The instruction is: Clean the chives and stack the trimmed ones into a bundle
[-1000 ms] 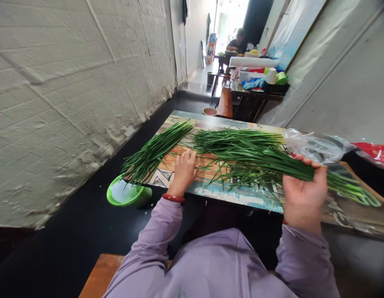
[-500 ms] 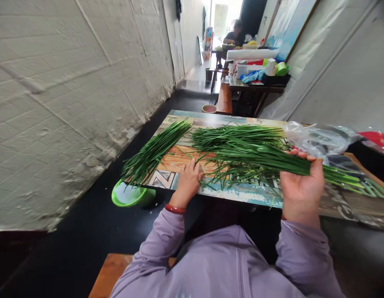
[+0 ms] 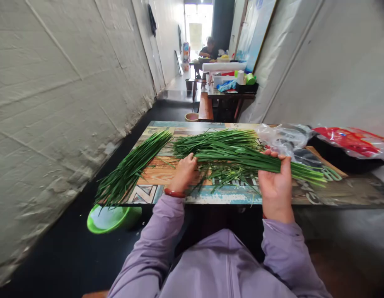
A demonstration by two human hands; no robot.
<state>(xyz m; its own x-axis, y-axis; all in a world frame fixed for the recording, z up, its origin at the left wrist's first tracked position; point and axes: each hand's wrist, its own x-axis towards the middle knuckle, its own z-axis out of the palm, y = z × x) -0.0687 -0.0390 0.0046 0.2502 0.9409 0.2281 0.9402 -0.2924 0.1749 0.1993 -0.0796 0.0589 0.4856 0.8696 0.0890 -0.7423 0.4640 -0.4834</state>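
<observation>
My right hand (image 3: 276, 184) is wrapped round the lower part of a bunch of garlic chives (image 3: 238, 155), raised a little off the table, its pale stems pointing right. At the leaf tips on the other end, my left hand (image 3: 184, 174) has its fingers curled against the green ends; it is slightly blurred. Behind the held bunch lies a pile of garlic chives (image 3: 207, 139). A separate bundle of garlic chives (image 3: 134, 165) rests slantwise at the table's left, its tips over the edge. Loose trimmed bits (image 3: 232, 173) lie beneath the held bunch.
The patterned table (image 3: 176, 198) stands before me. A green basin (image 3: 109, 219) is below its left corner. Scissors with pale green handles (image 3: 333, 174), a clear plastic bag (image 3: 283, 135) and a red package (image 3: 353, 140) are at the right. A person (image 3: 209, 50) sits far back.
My left hand has risen from the tabletop to the leaf tips and its fingers have curled. The right hand still holds the bunch. The camera view has swung to the right.
</observation>
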